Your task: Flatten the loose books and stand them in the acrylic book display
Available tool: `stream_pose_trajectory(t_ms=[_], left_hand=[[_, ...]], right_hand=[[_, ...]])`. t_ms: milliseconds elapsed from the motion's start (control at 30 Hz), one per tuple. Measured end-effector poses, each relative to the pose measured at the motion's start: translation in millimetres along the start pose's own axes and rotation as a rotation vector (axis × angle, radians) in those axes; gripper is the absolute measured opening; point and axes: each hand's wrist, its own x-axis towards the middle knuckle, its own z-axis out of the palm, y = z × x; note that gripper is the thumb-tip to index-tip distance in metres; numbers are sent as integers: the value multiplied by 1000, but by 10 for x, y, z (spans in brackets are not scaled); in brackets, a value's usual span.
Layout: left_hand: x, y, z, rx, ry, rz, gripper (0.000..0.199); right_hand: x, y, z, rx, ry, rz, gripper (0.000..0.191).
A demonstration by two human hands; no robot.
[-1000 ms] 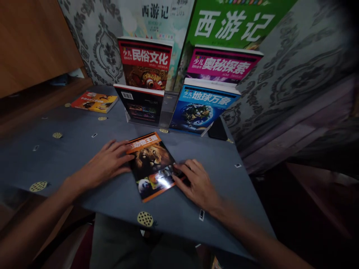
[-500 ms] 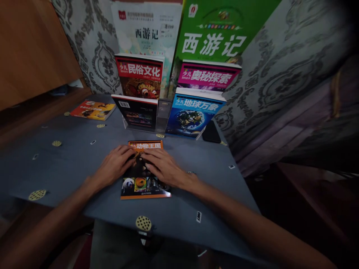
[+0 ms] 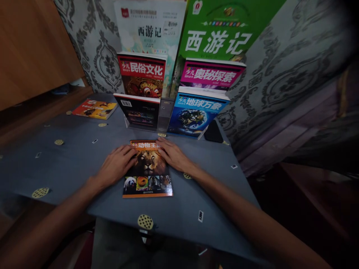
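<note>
At mid-frame, left hand (image 3: 120,161) and right hand (image 3: 174,154) are touching unracked lion book (image 3: 148,167), fingers slightly spread, upper-centre books (image 3: 144,73) already standing.

Lion book (image 3: 148,163) has room nearside, upright books (image 3: 196,114) behind.

Lion book (image 3: 150,165): "动物王…"; red book (image 3: 143,84): "民俗文化"; blue book (image 3: 193,118): "地球万象"; green book (image 3: 221,35): "西游记".

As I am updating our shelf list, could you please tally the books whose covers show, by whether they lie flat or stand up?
Lying flat: 2 (lion book, orange-and-yellow book)
Standing up: 6 (pale book, green book, red book, pink book, black book, blue book)
Total: 8 books
</note>
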Motion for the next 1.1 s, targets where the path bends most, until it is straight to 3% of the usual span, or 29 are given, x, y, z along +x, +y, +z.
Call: stream_pose_trajectory(t_ms=[233,500,633,767,900,1033,1100], left_hand=[[-6,2,-21,6,-7,21,28],[8,21,-41,-10,-22,-9,31],[9,20,-47,-36,-24,-2,32],[30,-49,-43,-65,-65,9,33],[135,-87,-81,-2,-133,-10,38],[253,161,-152,99,-176,-26,31],[262,379,-164,110,-187,-20,31]], right_hand=[[-289,-98,-85,-35,9,24,42],[-1046,-512,-162,42,84,-93,36],[-1278,-671,-191,103,92,-127,39],[-1282,-831,-194,179,41,-143,39],[-1144,-1077,-123,227,-80,-250,38],[-972,-1194,-32,288,-157,-390,33],[-899,-1125,-24,351,-121,-395,30]])
